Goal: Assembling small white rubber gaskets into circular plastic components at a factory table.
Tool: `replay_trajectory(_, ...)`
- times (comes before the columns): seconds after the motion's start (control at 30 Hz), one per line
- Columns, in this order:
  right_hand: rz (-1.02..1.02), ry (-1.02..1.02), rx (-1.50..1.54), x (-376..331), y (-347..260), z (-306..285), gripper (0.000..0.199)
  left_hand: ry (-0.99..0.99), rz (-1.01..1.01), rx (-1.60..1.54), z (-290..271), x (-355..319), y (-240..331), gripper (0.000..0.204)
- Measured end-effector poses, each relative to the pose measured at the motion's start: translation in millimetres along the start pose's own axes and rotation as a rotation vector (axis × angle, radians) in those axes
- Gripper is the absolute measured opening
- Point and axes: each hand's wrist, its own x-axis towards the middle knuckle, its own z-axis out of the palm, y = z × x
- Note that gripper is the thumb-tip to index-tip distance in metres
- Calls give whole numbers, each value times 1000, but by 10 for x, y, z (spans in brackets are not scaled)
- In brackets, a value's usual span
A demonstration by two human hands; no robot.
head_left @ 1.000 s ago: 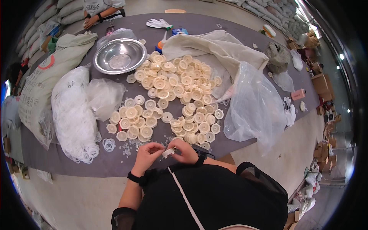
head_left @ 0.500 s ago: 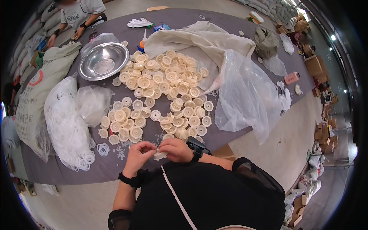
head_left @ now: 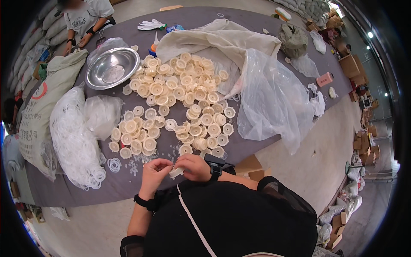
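Note:
At the table's near edge, my right hand [head_left: 195, 168] grips a cream plastic cap [head_left: 176, 172], round with a notched rim and tilted on its side. My left hand [head_left: 154, 173] is closed in a pinch at the cap's upper left edge; whatever lies between its fingertips is too small to make out. Small clear plastic bits [head_left: 136, 165] are scattered on the cloth around my left hand. Just beyond my hands lie two loose groups of similar caps, a left group [head_left: 136, 132] and a right group [head_left: 209, 128], with a larger heap [head_left: 184, 79] behind them.
Left of the caps are a bag of white rings [head_left: 77, 141], a few loose rings [head_left: 114, 164], a woven sack [head_left: 43, 111] and a steel bowl [head_left: 112, 70]. Clear plastic sheeting [head_left: 274, 103] hangs over the right edge. Another person [head_left: 85, 19] works at the far left.
The cap in my right hand has tipped and shows more of its side. My left fingertips stay pinched beside it. The whole view has shifted slightly.

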Motion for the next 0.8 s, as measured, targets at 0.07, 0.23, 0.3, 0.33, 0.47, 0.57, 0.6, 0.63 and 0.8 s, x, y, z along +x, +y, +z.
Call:
replay_trajectory(0.07,26,-7,11,-29,-15,5,30,7,4,-1,11,-37,-9,9)
replay_trajectory(0.23,51,-14,96,-49,-52,33,34,13,9,-30,-1,-112,-41,9)
replay_trajectory(0.3,67,-25,124,-65,-58,43,33,-10,7,-25,-17,-135,-48,9)
replay_trajectory(0.33,99,-35,159,-78,-56,50,30,-8,9,-24,-21,-151,-47,9)
replay_trajectory(0.47,143,-24,230,-106,-43,78,27,-24,45,15,-9,-234,-19,12)
replay_trajectory(0.57,137,-16,241,-90,-71,76,27,-33,133,36,-27,-281,-63,14)
replay_trajectory(0.6,135,-18,241,-84,-82,72,27,-43,172,35,-26,-292,-69,16)
replay_trajectory(0.63,122,-28,220,-76,-96,65,27,-41,174,35,-10,-316,-70,16)
replay_trajectory(0.8,45,-58,150,-27,-154,17,26,-30,230,68,91,-405,-16,20)
